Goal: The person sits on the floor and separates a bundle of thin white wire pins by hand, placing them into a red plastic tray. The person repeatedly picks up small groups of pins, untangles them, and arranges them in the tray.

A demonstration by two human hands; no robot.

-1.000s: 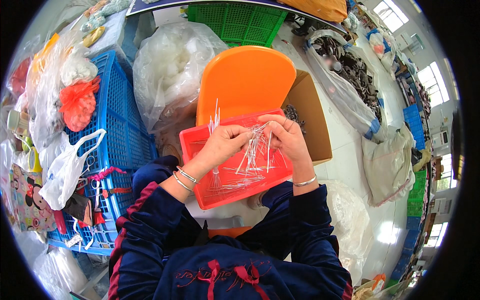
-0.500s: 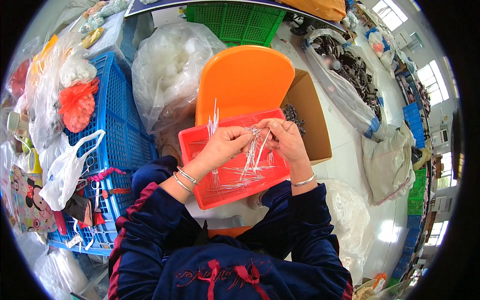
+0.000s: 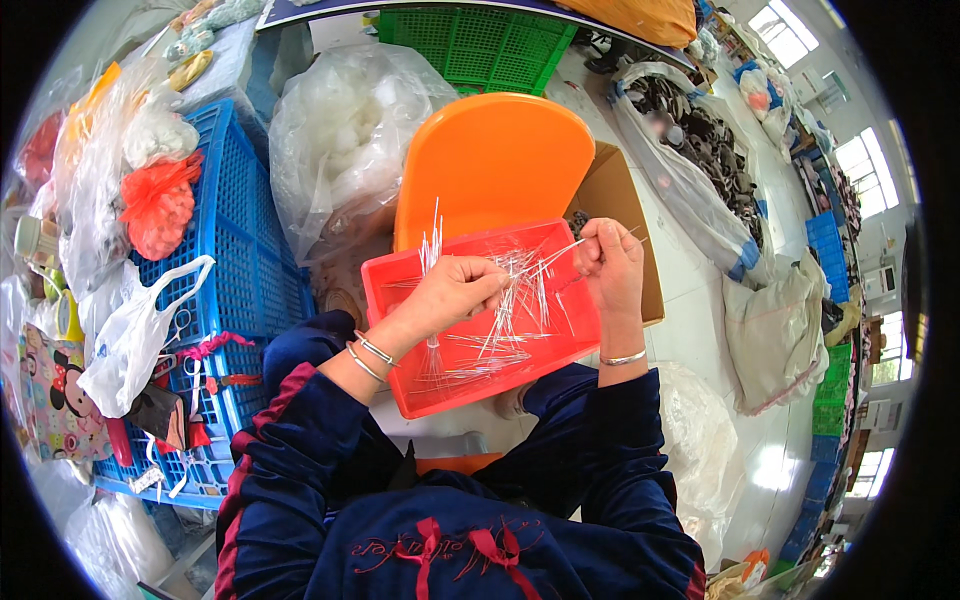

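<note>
A red plastic tray (image 3: 410, 399) rests tilted across my lap, with many thin white and silvery wires (image 3: 490, 352) lying loose in it. Over its middle, my left hand (image 3: 462, 290) is closed in a pinch on a cluster of the thin wires (image 3: 517, 290). My right hand (image 3: 612, 262) is raised at the tray's right edge, thumb and fingers pinched on a thin wire end that stretches from the cluster. A bundle of upright wires (image 3: 431, 246) stands by the tray's far left side.
An orange chair (image 3: 495, 170) stands just beyond the tray, with a cardboard box (image 3: 627, 230) to its right. On the left is a blue crate (image 3: 240, 240) with bags and scissors. A clear bag of white stuffing (image 3: 345, 130) and a green crate (image 3: 475, 45) are behind.
My right hand has moved right and slightly up, away from the left, drawing a wire out sideways. My left hand stays nearly in place with the cluster.
</note>
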